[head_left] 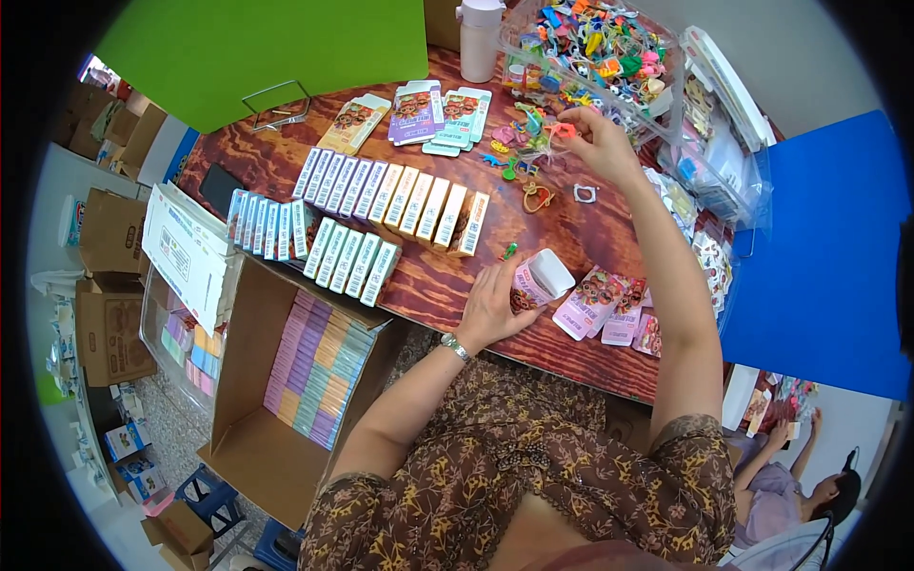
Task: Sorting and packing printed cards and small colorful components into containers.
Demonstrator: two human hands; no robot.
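Note:
My left hand [490, 306] is wrapped round a small pink carton [529, 288], whose open white mouth faces up and to the right. Just behind those fingers lies a tiny green toy [510, 250]. Farther back, my right hand [604, 145] pinches a small red plastic toy [564, 130] beside a loose pile of colourful toys [522, 143]. Behind that pile stands a clear bin [657, 128] heaped with mixed small plastic toys. Flat pink cartons [592, 303] lie to the right of the carton in my left hand.
Rows of filled cartons [409, 205] stand on the wood-patterned table. A large cardboard box [238, 400] with packed cartons sits at the left front. A white bottle [480, 38] stands at the back. Blue [819, 257] and green panels [276, 57] flank the table. Another person [790, 485] works at lower right.

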